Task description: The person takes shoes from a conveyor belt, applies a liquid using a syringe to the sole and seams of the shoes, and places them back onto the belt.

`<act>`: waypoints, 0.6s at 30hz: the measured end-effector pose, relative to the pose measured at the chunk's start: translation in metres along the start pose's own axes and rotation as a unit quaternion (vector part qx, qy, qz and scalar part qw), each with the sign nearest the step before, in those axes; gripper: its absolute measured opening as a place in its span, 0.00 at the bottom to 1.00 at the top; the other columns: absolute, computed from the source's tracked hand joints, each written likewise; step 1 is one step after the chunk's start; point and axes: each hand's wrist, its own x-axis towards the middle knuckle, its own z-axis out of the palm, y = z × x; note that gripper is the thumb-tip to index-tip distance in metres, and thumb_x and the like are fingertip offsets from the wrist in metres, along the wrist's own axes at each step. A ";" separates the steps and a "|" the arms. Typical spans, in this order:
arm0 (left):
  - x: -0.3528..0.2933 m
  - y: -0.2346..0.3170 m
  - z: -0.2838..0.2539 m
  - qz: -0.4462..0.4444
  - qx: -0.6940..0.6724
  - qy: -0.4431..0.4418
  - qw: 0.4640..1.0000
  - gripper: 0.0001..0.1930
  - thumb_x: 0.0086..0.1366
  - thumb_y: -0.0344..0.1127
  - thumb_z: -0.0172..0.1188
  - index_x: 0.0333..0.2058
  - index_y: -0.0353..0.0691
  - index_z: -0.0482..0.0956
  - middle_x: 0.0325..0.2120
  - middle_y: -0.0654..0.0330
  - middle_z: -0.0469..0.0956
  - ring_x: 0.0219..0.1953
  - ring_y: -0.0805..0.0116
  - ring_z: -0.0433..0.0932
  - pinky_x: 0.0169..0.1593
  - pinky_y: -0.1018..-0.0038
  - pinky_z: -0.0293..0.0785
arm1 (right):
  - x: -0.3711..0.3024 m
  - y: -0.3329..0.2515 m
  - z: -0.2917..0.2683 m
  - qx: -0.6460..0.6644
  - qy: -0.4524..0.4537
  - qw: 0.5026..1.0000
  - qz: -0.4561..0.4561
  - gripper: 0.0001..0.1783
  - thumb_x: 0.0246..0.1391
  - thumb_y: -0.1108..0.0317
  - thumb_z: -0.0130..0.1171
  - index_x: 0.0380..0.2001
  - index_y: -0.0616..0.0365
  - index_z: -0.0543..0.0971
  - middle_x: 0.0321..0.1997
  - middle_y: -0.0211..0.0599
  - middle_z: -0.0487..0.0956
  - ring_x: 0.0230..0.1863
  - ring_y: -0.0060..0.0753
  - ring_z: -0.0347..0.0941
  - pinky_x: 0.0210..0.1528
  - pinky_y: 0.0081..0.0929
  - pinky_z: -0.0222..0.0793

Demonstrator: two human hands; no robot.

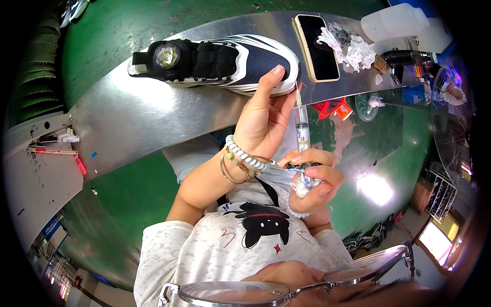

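Observation:
A black, white and navy sneaker (271, 60) lies lengthwise on the metal table, toe to the right, with a clear round object (167, 56) in its opening. My left hand (263, 112) grips the toe end, thumb on the upper and the other fingers beneath, partly hidden. In my right hand (317, 179) is a clear syringe (303, 130), pointing away from me. Its thin tip meets the edge of the sneaker's toe; whether it touches there I cannot tell. Crumpled white material and something dark also sit among my right fingers, around the syringe's near end.
Right of the toe lies a phone (318, 48), with crumpled white tissue (358, 53) and a white plastic jug (395, 21) beyond it. The metal table (117, 123) curves across the view. A fan (450, 123) stands at right. Red-handled tools (53, 150) rest on a surface at left.

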 end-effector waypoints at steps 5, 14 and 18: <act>0.001 -0.002 0.003 -0.004 0.015 0.015 1.000 0.14 0.54 0.35 0.66 0.35 0.35 0.74 0.33 0.60 0.76 0.37 0.71 0.76 0.51 0.74 0.75 | -0.004 0.001 0.003 -0.080 -0.005 0.997 0.007 0.18 0.64 0.56 0.30 0.38 0.60 0.61 0.34 0.53 0.68 0.23 0.40 0.71 0.23 0.31 0.73; 0.002 0.068 -0.015 0.047 0.103 0.030 0.993 0.13 0.53 0.31 0.66 0.36 0.36 0.75 0.36 0.61 0.76 0.42 0.71 0.75 0.53 0.76 0.73 | 0.000 0.001 0.010 -0.054 0.098 0.994 0.000 0.19 0.63 0.57 0.33 0.39 0.64 0.64 0.32 0.54 0.71 0.23 0.38 0.71 0.25 0.28 0.71; 0.068 0.212 -0.026 0.303 0.098 -0.022 0.948 0.16 0.55 0.33 0.65 0.41 0.37 0.71 0.40 0.57 0.74 0.43 0.64 0.75 0.50 0.68 0.77 | 0.011 0.009 -0.011 -0.062 0.146 0.987 0.011 0.17 0.62 0.58 0.37 0.40 0.63 0.63 0.32 0.50 0.70 0.22 0.36 0.69 0.24 0.27 0.69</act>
